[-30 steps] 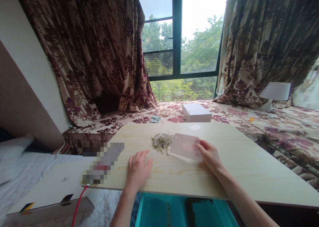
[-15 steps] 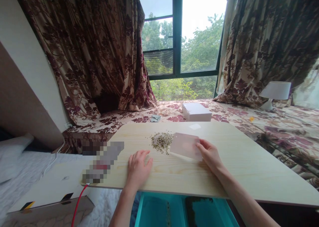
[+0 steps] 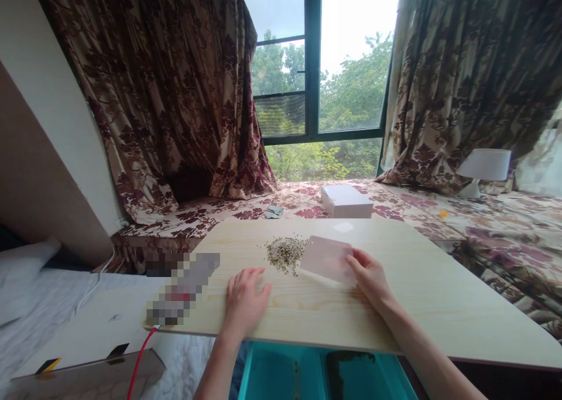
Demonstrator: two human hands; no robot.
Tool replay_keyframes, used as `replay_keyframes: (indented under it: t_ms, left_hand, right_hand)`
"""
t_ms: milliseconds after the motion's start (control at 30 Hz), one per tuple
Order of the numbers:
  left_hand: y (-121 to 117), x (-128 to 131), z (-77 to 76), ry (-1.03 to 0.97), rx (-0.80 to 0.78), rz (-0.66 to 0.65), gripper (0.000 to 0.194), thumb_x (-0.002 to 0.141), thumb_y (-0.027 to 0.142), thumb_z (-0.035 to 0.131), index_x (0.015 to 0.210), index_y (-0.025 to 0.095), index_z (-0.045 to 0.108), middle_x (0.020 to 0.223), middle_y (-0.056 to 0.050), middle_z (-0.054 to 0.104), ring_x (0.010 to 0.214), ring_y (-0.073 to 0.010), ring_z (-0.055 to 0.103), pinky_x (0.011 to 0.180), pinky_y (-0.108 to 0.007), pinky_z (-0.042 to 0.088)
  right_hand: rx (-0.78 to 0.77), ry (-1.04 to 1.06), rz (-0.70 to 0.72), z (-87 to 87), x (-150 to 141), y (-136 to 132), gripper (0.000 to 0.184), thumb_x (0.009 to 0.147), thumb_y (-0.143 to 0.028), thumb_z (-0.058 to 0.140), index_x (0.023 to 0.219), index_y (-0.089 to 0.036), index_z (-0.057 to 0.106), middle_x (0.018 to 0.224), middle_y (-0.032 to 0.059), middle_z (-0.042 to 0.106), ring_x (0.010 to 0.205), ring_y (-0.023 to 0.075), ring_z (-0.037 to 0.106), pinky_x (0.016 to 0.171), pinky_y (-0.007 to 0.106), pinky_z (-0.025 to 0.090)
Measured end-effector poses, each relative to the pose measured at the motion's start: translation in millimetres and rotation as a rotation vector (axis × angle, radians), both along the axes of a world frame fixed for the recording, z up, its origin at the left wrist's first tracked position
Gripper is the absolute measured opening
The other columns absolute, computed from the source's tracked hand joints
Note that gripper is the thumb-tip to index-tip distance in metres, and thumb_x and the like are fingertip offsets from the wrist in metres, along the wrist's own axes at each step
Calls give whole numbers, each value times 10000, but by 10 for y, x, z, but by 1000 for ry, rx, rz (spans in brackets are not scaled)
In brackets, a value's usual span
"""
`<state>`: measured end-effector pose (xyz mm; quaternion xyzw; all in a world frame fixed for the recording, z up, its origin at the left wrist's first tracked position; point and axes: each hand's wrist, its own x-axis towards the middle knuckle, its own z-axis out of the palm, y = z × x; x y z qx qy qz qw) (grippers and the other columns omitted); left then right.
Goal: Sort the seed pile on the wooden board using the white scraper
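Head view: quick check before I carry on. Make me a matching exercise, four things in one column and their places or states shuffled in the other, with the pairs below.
Things
1. Left hand
2. Right hand
3. Pile of grains
4. Tray

Places or states
A. Partly in view below the near edge of the table
B. Gripping the right end of a see-through sheet
C. Loosely spread on the table, left of the sheet
D. Palm down, holding nothing

Pairs: 1-D, 2-B, 3-C, 4-A
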<state>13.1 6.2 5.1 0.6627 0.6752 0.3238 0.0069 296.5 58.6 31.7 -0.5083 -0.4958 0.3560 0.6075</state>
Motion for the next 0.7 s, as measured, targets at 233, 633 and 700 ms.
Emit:
replay_keyframes:
  t_ms: [233,633,700]
  left_hand:
    - [31,-81,-50,-123,148,-42,371,807,240,565,1177,227,591,1127,-61,671,1064,-214,606,1004,-416,427]
    - [-52,-125,-42,-87,141,-15,259,839,255,522,1045,204,669,1075,-70,696,1042,-231,621,992,-454,442]
    - [-52,-127,-35,-83,125,-18,259,841,256,516,1042,200,671,1078,-71,698,1047,-231,620,992,-452,442]
  right_hand:
    - [-6,57,6,-41,16,34,395,601,-453,711,871,-165,724,851,91,757,703,234,687,540,288,530]
    - [10,-1,121,-34,-26,9,450,615,-511,720,897,-160,730,825,87,755,690,215,679,534,275,528]
    - [-5,16,137,-14,-38,-10,448,609,-509,728,893,-163,728,810,82,753,680,214,678,534,278,532]
